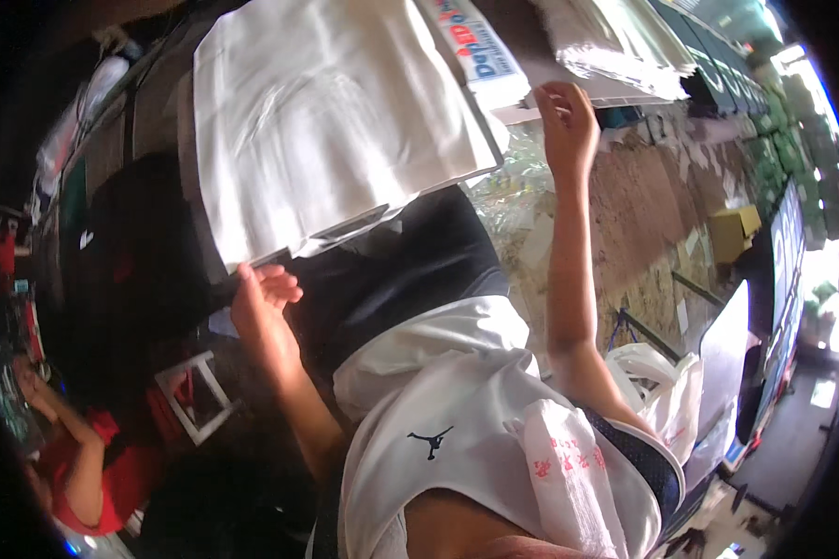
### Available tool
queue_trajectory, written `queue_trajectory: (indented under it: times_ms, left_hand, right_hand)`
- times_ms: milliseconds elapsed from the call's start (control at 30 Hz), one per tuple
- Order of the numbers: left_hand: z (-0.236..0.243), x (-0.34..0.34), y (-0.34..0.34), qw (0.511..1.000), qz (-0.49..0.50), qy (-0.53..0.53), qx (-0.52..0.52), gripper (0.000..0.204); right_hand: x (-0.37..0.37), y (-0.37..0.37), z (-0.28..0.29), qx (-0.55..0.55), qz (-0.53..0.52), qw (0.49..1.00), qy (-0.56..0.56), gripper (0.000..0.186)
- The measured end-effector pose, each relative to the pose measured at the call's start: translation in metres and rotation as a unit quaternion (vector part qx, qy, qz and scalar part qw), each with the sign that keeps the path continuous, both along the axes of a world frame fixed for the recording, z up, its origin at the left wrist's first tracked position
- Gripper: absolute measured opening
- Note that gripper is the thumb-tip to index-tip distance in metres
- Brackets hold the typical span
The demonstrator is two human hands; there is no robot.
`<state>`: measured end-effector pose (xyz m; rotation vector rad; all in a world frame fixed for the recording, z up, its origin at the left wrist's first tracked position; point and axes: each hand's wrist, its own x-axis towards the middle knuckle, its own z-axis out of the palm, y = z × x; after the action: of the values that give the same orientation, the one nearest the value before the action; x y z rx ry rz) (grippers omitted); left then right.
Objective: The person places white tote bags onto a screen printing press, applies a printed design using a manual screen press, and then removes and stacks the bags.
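Observation:
A large white flat sheet or bag (pixel 336 121), smooth with a shiny curved crease, lies in front of me, with more layers showing under its near edge. My left hand (pixel 267 303) is at its near left corner, thumb tip by the corner and fingers loosely bent and apart. Beyond its right edge sits a pile of white printed packets (pixel 483 56) with red and blue lettering. My right hand (pixel 570 121) is beside that pile with fingers bent down and drawn together; whatever they pinch is too small to make out.
At the far right, a stack of white plastic bags or sheets (pixel 615 47) is piled up. Clear plastic scraps (pixel 522 172) litter the floor, and a yellow box (pixel 734 233) stands to the right. Someone in red (pixel 112 480) works at lower left, near a white frame (pixel 196 396).

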<state>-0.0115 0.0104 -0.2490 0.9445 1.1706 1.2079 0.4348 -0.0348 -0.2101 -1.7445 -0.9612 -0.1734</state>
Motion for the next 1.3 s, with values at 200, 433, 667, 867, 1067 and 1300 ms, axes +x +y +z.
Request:
queue_trajectory:
  times_ms: [200, 433, 667, 867, 1067, 1300]
  left_hand:
    - [0.008, 0.009, -0.001, 1.000, 0.001, 0.024, -0.002, 0.058]
    - [-0.002, 0.008, -0.009, 0.999, 0.020, 0.022, -0.044, 0.048]
    - [-0.017, -0.003, -0.015, 0.995, -0.037, 0.080, -0.038, 0.038]
    - [-0.034, -0.017, -0.024, 0.987, -0.093, 0.126, -0.045, 0.033]
    - [-0.048, 0.010, -0.042, 0.952, -0.253, 0.166, -0.052, 0.033]
    - [-0.078, 0.171, -0.034, 0.880, -0.468, 0.003, 0.075, 0.044]
  right_hand:
    - [0.082, 0.070, -0.052, -0.129, -0.050, 0.990, -0.033, 0.057]
    - [0.114, 0.083, -0.073, -0.117, -0.015, 0.989, 0.094, 0.052]
    - [0.114, 0.089, -0.068, -0.116, -0.068, 0.991, 0.007, 0.038]
    - [0.104, 0.089, -0.060, -0.024, -0.059, 0.998, 0.011, 0.029]
    - [0.087, 0.038, -0.047, 0.139, 0.057, 0.972, 0.179, 0.019]
    - [0.047, -0.024, -0.008, 0.219, 0.078, 0.947, 0.223, 0.011]
